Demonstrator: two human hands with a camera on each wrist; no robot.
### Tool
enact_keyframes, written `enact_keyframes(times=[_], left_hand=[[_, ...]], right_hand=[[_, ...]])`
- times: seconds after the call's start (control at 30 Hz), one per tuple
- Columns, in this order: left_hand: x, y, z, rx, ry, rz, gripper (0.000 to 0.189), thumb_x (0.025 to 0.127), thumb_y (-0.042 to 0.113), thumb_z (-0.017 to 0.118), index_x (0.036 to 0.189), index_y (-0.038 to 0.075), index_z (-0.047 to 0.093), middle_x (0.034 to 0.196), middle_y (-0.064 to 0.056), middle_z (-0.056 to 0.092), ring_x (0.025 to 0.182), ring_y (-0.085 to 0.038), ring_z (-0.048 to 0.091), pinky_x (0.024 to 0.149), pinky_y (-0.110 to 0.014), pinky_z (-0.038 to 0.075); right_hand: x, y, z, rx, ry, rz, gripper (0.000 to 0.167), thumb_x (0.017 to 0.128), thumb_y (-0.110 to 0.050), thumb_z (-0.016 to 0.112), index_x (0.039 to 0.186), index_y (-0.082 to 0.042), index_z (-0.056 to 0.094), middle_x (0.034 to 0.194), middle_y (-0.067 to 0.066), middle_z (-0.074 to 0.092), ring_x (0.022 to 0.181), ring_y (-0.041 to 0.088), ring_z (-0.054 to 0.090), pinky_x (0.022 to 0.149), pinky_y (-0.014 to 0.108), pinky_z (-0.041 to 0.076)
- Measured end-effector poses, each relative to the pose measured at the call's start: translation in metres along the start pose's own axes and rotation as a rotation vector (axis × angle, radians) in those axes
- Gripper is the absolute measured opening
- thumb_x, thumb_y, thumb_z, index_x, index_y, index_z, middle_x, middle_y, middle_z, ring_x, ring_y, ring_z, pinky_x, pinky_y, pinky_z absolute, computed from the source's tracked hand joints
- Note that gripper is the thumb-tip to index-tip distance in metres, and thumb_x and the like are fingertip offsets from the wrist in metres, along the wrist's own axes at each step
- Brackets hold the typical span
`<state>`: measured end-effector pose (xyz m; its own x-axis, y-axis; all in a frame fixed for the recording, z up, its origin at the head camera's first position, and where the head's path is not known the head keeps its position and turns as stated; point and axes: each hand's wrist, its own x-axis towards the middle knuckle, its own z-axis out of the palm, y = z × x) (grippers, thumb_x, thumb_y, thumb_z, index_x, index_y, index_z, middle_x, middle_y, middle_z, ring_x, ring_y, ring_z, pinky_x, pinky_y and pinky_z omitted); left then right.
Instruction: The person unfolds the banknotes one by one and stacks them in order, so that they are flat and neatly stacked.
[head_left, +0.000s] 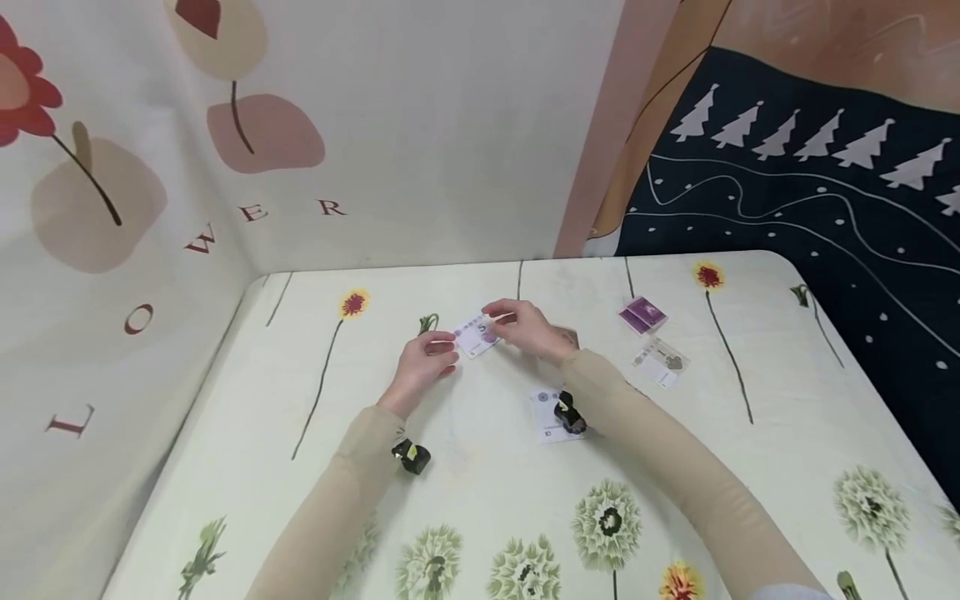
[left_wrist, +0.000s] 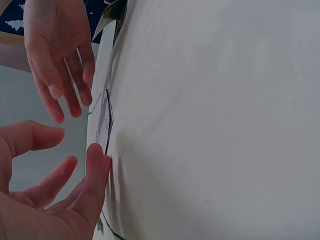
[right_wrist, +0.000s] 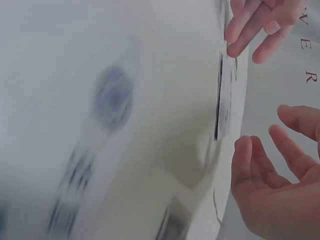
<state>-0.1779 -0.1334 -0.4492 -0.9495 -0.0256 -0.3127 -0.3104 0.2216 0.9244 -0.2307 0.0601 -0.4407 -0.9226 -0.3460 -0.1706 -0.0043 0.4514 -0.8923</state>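
Observation:
A small flat white card with purple print (head_left: 474, 336) lies on the cloth-covered table between the two hands. My left hand (head_left: 422, 367) is at its left end with fingers loosely bent and spread; in the left wrist view the fingertips (left_wrist: 95, 156) sit right at the card's edge. Over its right end hovers my right hand (head_left: 528, 329), thumb and fingers apart in the right wrist view, nothing between them. A second white printed sheet (head_left: 546, 414) lies nearer, partly covered by the black camera on the right wrist. A brownish flat piece (head_left: 567, 336) shows just behind the right wrist.
To the right lie a purple flat packet (head_left: 642, 315) and a clear bag with a grey heart shape (head_left: 662, 362). The tablecloth (head_left: 480, 492) has printed flowers. Patterned fabric (head_left: 450, 125) hangs behind the table's far edge and along the left side.

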Motion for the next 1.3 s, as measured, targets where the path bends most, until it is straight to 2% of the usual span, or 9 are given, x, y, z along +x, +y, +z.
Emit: enact_keyframes(times=[0.1,0.3,0.5,0.7,0.83,0.97,1.13,1.3], left_hand=[[0.001,-0.003,0.001,-0.036,0.005,0.009,0.035,0.087,-0.007,0.059,0.123,-0.009,0.055,0.121,-0.027,0.057,0.109,-0.031,0.057,0.085,-0.032,0.054],[-0.001,-0.003,0.004,-0.101,0.028,0.032,0.036,0.085,-0.008,0.060,0.122,-0.008,0.057,0.121,-0.027,0.058,0.104,-0.029,0.059,0.085,-0.030,0.054],[-0.001,-0.001,0.009,-0.128,0.012,0.063,0.037,0.086,-0.007,0.060,0.123,-0.009,0.054,0.122,-0.029,0.057,0.110,-0.032,0.057,0.091,-0.033,0.051],[0.001,-0.002,0.011,-0.199,0.050,0.055,0.036,0.085,-0.009,0.059,0.121,-0.009,0.053,0.123,-0.028,0.057,0.110,-0.031,0.056,0.096,-0.036,0.046],[0.003,-0.002,0.012,-0.248,0.063,0.035,0.035,0.085,-0.011,0.059,0.119,-0.010,0.052,0.126,-0.026,0.055,0.115,-0.032,0.053,0.099,-0.038,0.044],[0.004,-0.003,0.012,-0.273,0.066,0.027,0.035,0.086,-0.011,0.058,0.119,-0.010,0.050,0.126,-0.028,0.053,0.118,-0.034,0.051,0.101,-0.039,0.043],[0.004,-0.004,0.013,-0.305,0.066,0.021,0.036,0.086,-0.012,0.057,0.120,-0.009,0.049,0.125,-0.028,0.053,0.116,-0.032,0.051,0.101,-0.038,0.042],[0.005,-0.005,0.015,-0.347,0.061,0.020,0.038,0.086,-0.012,0.056,0.122,-0.010,0.046,0.125,-0.026,0.051,0.113,-0.030,0.050,0.101,-0.037,0.042]], right_hand=[[0.006,0.002,0.006,-0.019,0.017,0.002,0.037,0.089,-0.006,0.063,0.126,-0.007,0.062,0.128,0.010,0.060,0.113,0.025,0.056,0.094,0.035,0.047],[0.012,0.008,0.012,-0.066,0.022,0.075,0.036,0.087,-0.008,0.068,0.123,-0.009,0.066,0.122,0.011,0.060,0.107,0.024,0.052,0.094,0.038,0.042],[0.014,0.013,0.012,-0.116,0.040,0.067,0.033,0.087,-0.009,0.068,0.121,-0.007,0.067,0.123,0.012,0.057,0.107,0.025,0.050,0.094,0.038,0.041],[0.017,0.015,0.015,-0.081,0.039,0.049,0.035,0.086,-0.007,0.070,0.121,-0.005,0.067,0.120,0.011,0.060,0.102,0.024,0.051,0.091,0.037,0.041],[0.018,0.016,0.018,-0.074,0.049,0.030,0.036,0.083,-0.003,0.070,0.118,-0.003,0.067,0.120,0.013,0.061,0.105,0.026,0.051,0.095,0.039,0.040],[0.019,0.016,0.021,-0.070,0.080,0.046,0.036,0.080,0.001,0.068,0.116,-0.004,0.068,0.117,0.012,0.062,0.105,0.026,0.051,0.096,0.040,0.040],[0.017,0.015,0.021,-0.034,0.121,0.072,0.033,0.079,0.006,0.066,0.109,-0.006,0.071,0.106,0.010,0.062,0.096,0.023,0.052,0.090,0.037,0.042],[0.014,0.015,0.021,0.020,0.128,0.077,0.034,0.079,0.011,0.062,0.107,-0.005,0.070,0.097,0.009,0.061,0.089,0.020,0.052,0.081,0.031,0.044]])
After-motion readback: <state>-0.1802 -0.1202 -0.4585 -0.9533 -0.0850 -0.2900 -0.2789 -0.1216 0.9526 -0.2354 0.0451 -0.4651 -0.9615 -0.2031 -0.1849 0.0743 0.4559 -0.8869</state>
